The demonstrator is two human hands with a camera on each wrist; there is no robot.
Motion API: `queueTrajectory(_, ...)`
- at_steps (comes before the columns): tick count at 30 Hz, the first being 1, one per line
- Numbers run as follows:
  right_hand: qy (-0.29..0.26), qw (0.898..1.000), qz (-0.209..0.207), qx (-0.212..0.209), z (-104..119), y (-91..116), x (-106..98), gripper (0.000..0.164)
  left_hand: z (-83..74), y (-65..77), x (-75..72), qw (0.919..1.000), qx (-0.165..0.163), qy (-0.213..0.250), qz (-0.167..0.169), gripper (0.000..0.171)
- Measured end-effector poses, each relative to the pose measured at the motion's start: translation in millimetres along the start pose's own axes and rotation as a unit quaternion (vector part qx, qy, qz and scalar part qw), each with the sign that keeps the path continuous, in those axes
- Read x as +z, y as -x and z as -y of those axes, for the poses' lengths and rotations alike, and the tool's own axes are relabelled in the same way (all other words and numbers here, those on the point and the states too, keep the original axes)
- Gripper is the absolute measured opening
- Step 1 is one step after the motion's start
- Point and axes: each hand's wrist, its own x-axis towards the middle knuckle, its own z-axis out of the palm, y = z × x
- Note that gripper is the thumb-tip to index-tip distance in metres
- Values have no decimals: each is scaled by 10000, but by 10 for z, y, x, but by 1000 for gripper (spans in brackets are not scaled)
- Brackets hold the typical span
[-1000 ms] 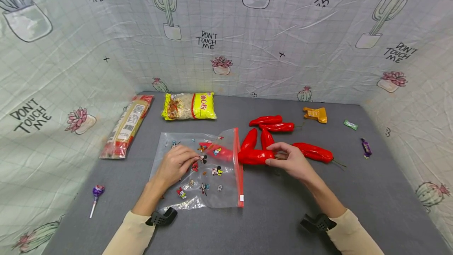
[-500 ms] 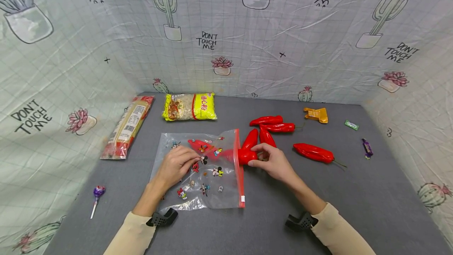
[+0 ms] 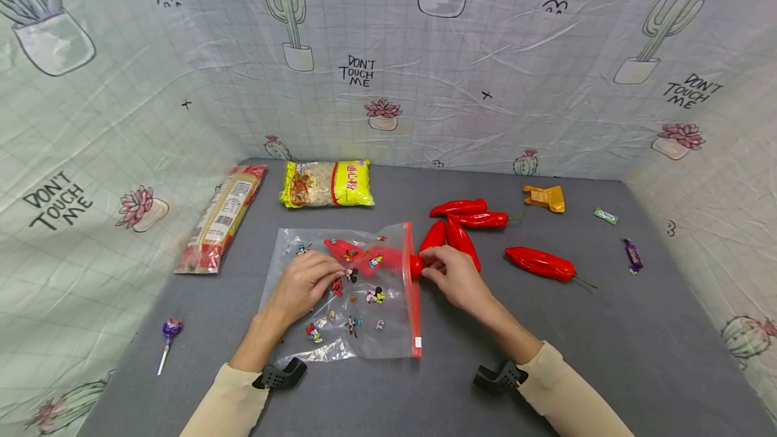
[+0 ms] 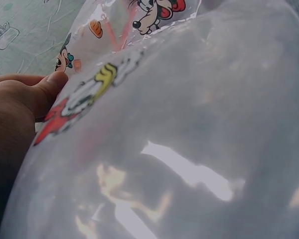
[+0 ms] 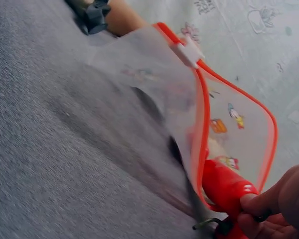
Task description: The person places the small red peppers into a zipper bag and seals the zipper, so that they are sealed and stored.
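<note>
A clear zip bag (image 3: 340,329) with cartoon prints and a red zip edge lies on the grey table. My left hand (image 3: 306,282) pinches the bag's film between thumb and fingers, as the left wrist view shows too. At the bag's mouth, my right hand (image 3: 455,275) pinches the stem end of a red chili pepper (image 5: 222,184); most of that pepper is inside the bag. In the right wrist view the zip edge (image 5: 204,99) gapes around it. Another chili pepper (image 3: 341,248) shows through the film. Several more chili peppers (image 3: 463,243) lie just beyond my right hand.
A yellow noodle packet (image 3: 328,184) and a long noodle packet (image 3: 221,221) lie at the back left. A lollipop (image 3: 170,339) is at the left. One chili pepper (image 3: 540,264), an orange wrapper (image 3: 545,198), a green sweet (image 3: 606,215) and a purple sweet (image 3: 632,255) lie to the right.
My right hand has moved left, sliding the chili pepper through the bag's mouth until only its stem end sticks out. My left hand has kept its hold on the bag.
</note>
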Motion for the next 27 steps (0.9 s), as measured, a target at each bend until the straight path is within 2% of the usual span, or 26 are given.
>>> queueTrajectory(3, 218, 9998, -33, -13, -14, 10, -49, 34, -5, -4, 3, 10000, 11, -9, 0, 14)
queueTrajectory(7, 382, 9992, -15, -89, -34, 20, -119, 28, -6, -9, 0, 10000, 0, -13, 11, 13)
queueTrajectory(13, 455, 9989, -40, -83, -110, 67, -270, 23, -17, -12, 13, 10000, -22, 37, 15, 13)
queueTrajectory(21, 298, 9994, -63, -158, -213, 157, -493, 20, -7, -11, 10, 10000, -21, 27, 16, 12)
queueTrajectory(27, -43, 9995, 216, -227, -226, 176, -481, 20, -8, -1, 5, 10000, -55, 12, 20, 13)
